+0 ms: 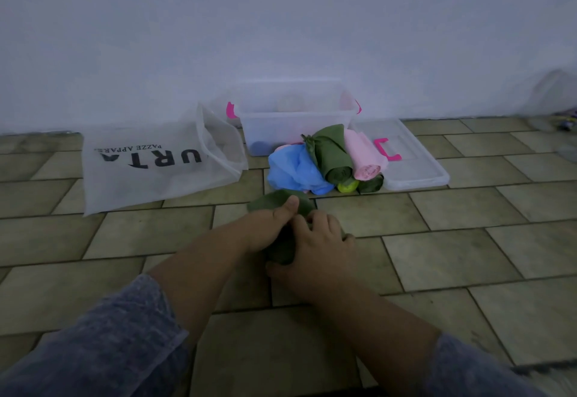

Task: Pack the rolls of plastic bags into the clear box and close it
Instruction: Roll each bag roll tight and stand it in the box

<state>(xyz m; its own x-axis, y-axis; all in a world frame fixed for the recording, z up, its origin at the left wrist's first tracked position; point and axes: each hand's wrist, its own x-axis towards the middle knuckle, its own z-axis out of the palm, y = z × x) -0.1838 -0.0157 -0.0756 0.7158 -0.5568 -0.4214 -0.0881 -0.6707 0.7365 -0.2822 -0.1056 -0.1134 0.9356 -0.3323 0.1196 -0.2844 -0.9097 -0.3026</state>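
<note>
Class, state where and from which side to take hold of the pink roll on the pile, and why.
Grip the middle of the pink roll from above right: it lies slanted, a green roll pressed along its left, its right side free.

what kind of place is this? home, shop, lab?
Probably a home, indoors at floor level: tiled floor meeting a plain white wall, with a clear box, its lid and a printed shopping bag set on the tiles.
</note>
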